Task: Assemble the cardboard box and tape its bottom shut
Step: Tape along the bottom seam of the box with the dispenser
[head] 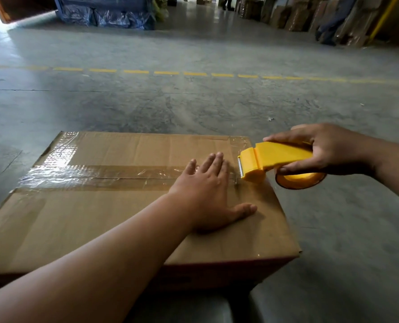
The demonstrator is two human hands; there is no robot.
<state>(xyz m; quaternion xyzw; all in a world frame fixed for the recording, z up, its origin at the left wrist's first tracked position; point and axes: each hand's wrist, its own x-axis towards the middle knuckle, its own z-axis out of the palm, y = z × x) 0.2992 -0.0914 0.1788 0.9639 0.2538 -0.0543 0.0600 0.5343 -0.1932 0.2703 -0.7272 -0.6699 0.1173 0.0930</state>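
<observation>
Head view puts the cardboard box (pixel 128 206) on the concrete floor (pixel 193 108), near me and left of centre, its closed bottom flaps facing up. I see a clear tape strip (pixel 96 176) running along the centre seam from the left edge to the right edge, with more tape across the far left corner. My left hand (pixel 207 190) lies flat on the box, fingers straight and spread, pressing the tape down close to the right edge. My right hand (pixel 322 150) has its fingers curled round the yellow tape dispenser (pixel 270 162), whose serrated blade sits just at the box's right edge, touching or nearly touching the tape end

I judge the box light and, as far as I can tell, empty, so it would slide on the smooth floor if pushed sideways; the flat palm is what keeps it put. The panels look stiff enough, but the flaps would likely give under heavy pressure at the seam. The tape film is thin and clingy, best handled only through the dispenser. To lift the box I would take it by two opposite bottom edges, not the flaps
</observation>
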